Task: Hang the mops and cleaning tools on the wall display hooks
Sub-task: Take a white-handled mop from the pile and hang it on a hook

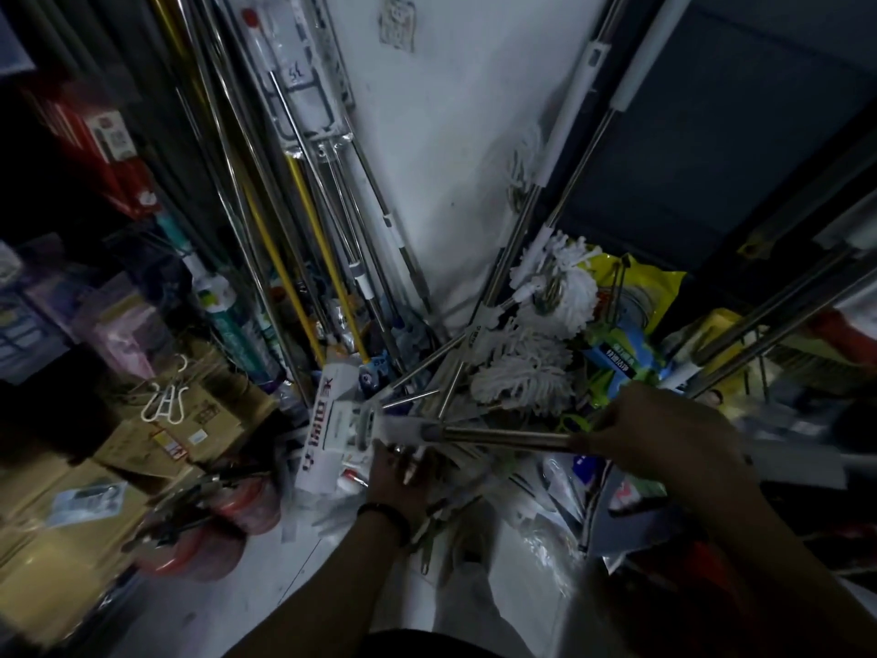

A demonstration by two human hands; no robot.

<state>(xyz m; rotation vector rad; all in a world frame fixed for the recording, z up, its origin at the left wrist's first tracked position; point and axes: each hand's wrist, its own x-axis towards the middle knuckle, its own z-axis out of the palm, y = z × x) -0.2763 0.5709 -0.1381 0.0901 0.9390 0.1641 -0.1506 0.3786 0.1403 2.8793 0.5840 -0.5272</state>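
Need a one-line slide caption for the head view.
Both hands hold a steel-handled mop level over cluttered stock: right hand on the pole, left hand near its packaged head.

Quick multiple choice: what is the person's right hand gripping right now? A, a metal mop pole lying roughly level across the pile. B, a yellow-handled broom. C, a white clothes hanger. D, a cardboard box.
A: the right hand is closed around a steel mop pole that runs roughly level toward the left hand, above the clutter of white string mop heads.
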